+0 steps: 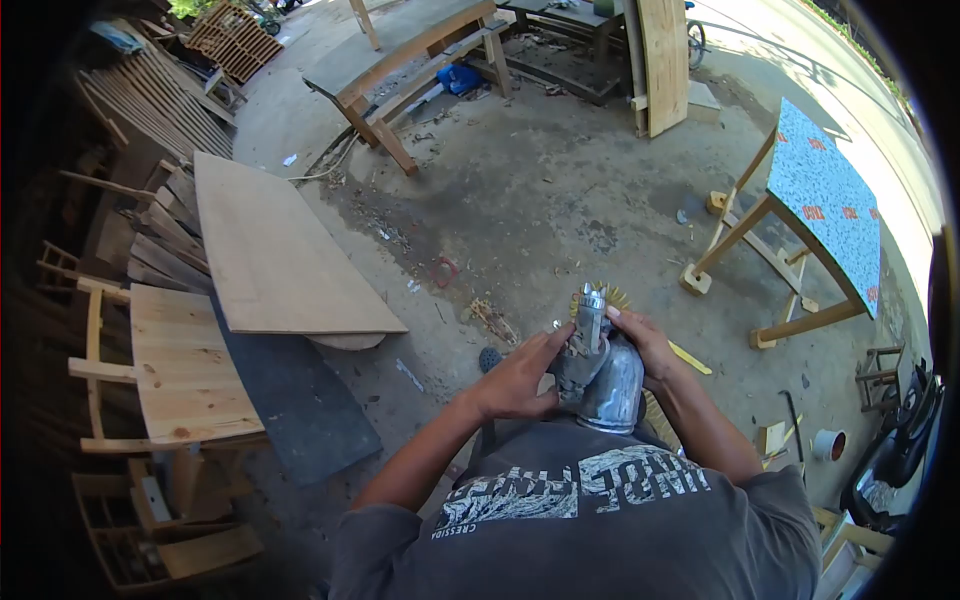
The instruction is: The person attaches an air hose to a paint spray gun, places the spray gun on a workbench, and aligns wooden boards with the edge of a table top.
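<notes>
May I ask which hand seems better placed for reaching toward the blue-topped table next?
Probably the right hand: it is nearer that table; the left hand is across the metal tool.

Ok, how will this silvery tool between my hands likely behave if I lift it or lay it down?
The silvery tool is probably fairly heavy for its size, as its body looks metallic. It should feel stiff rather than floppy, given its solid-looking casing. Laid on its side, it might roll, since its larger part looks rounded.
</notes>
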Action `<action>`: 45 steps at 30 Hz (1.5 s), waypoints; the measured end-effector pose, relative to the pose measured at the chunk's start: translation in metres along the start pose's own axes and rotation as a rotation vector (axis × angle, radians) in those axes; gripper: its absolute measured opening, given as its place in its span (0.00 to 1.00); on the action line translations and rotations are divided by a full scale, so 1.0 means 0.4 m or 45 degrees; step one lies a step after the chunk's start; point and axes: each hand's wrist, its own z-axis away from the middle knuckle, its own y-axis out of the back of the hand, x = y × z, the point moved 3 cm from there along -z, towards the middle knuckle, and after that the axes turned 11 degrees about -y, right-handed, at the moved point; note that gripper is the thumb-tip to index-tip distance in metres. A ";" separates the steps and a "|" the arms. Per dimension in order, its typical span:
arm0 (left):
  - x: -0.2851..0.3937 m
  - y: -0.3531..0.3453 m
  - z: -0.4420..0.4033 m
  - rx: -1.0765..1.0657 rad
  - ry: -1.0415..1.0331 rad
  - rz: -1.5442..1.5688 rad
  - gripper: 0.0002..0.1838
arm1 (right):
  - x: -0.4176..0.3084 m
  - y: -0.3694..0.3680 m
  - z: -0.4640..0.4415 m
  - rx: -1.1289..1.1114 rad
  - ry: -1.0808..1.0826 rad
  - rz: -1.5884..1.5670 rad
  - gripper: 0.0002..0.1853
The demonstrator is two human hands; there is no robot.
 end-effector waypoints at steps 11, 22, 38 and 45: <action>-0.123 -0.106 0.004 0.399 -0.284 -0.361 0.30 | 0.010 0.032 -0.015 -0.066 0.011 0.101 0.15; -0.122 -0.098 -0.024 0.532 -0.332 -0.335 0.27 | 0.030 0.053 -0.035 -0.079 -0.040 -0.001 0.19; -0.067 -0.114 0.017 0.567 0.089 -0.278 0.34 | 0.001 0.006 -0.005 0.161 0.005 0.000 0.10; -0.050 -0.086 0.010 0.557 -0.073 -0.257 0.31 | 0.015 -0.004 0.005 0.091 0.155 0.051 0.11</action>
